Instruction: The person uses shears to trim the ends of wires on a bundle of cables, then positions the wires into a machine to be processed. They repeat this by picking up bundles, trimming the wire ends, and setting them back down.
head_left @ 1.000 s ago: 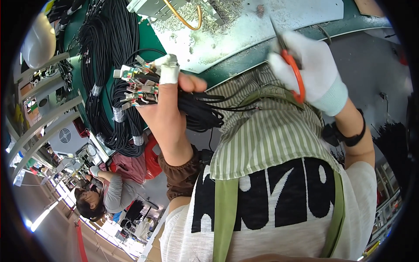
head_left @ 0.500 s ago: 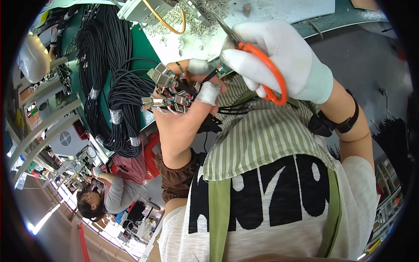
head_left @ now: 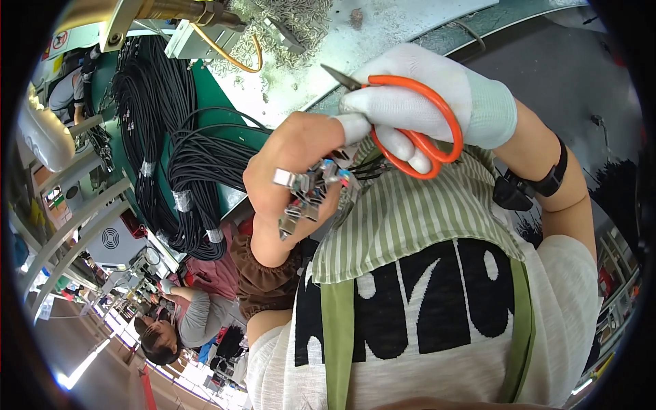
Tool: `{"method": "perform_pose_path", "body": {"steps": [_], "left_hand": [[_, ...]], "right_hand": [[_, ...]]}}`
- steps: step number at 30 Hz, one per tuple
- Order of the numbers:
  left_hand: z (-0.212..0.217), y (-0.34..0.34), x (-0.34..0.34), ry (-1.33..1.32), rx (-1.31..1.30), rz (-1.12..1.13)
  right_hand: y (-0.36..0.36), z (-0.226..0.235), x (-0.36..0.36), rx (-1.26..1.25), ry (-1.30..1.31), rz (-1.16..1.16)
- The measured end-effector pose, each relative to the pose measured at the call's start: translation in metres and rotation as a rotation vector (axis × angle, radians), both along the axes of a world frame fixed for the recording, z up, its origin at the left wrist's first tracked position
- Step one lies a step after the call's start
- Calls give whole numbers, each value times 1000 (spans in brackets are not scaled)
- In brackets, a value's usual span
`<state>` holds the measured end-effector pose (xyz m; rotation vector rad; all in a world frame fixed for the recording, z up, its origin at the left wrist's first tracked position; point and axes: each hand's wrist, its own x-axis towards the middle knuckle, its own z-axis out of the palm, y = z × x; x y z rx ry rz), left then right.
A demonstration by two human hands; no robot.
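Gripped in the head view, at the centre of the frame, is a cluster of metal connectors (head_left: pixel 307 198) with thin coloured wires: the person's left hand (head_left: pixel 283 154) is curled around it, a white finger cot (head_left: pixel 354 128) on one fingertip. Right of it, the white-gloved right hand (head_left: pixel 410 96) has its grip closed on orange-handled scissors (head_left: pixel 455 130), blades pointing to the upper left and looking nearly together. Whether the two hands touch is hard to tell.

Black cables (head_left: pixel 212 157) lie in tied coils on the green bench (head_left: pixel 215 85) at upper left; small metal pieces (head_left: pixel 301 31) are heaped at top centre.

As for progress, several connectors are gathered in the left hand, and no cut can be seen being made; how many are finished or left, the frame does not show.

Large bold black-and-white shapes, perhaps lettering, cover the person's shirt (head_left: pixel 437 328) at lower centre. A small sign (head_left: pixel 60 41) at upper left bears a red prohibition mark. No brand can be made out.
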<state>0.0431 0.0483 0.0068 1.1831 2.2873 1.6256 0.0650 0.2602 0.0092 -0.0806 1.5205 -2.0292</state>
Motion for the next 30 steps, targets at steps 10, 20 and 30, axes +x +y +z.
{"method": "perform_pose_path", "body": {"steps": [10, 20, 30], "left_hand": [[-4, -12, -8, -324, 116, -368], [17, 6, 10, -798, 238, 341], [2, 18, 20, -408, 191, 397]], "right_hand": [[0, -1, 16, -283, -309, 102], [-17, -5, 19, 1033, 1195, -534], [-18, -3, 32, 726, 782, -320]]}}
